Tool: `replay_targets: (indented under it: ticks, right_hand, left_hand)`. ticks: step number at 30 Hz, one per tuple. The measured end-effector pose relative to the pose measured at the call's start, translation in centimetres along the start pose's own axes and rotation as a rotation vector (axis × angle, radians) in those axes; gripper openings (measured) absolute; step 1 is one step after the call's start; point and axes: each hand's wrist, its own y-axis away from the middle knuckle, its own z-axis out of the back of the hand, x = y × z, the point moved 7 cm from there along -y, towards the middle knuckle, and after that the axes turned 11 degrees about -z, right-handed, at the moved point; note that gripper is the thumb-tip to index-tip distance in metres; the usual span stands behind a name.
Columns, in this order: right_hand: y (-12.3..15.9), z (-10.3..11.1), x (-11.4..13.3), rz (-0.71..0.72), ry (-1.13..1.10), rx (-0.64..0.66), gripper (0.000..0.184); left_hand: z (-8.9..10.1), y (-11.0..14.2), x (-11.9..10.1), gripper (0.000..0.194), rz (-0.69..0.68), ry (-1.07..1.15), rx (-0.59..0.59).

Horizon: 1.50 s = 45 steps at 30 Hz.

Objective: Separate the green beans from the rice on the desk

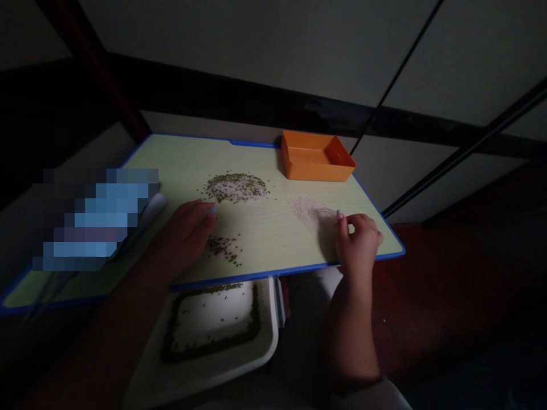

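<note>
On the pale board [265, 228] with a blue rim, my left hand [183, 236] rests with its fingers stretched out toward the right. Just past its fingertips lies a mixed pile [237, 187] of small green beans and white grains. A smaller scatter of dark beans [224, 247] sits beside the thumb side of that hand, partly hidden by it. My right hand [359, 236] is at the edge of a pile of pale grains [305, 212], its thumb and forefinger pinched together. Whatever is between those fingertips is too small to make out.
An orange open box [316, 162] stands at the board's back right. Below the front edge, a white tub [267, 336] holds green beans, mostly around its bottom edge. A blurred-out bluish object [106, 213] lies on the left. Pale cabinet panels rise behind.
</note>
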Motion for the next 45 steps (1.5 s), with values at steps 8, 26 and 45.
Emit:
replay_targets:
  ticks: [8,26,45]
  right_hand:
    - [-1.1,2.4,-2.6,0.009,-0.215,-0.119,0.03]
    - [8.1,-0.8,9.8,0.407,-0.457,0.47,0.026]
    - [10.3,-4.6,14.6,0.593,-0.035,0.379,0.026]
  left_hand:
    - [-0.1,-0.1,0.3,0.055,0.008,0.004,0.005]
    - [-0.2,-0.1,0.8,0.063,0.048,0.017,0.005]
    - [0.4,0.3,0.6,0.063,0.157,0.129,-0.017]
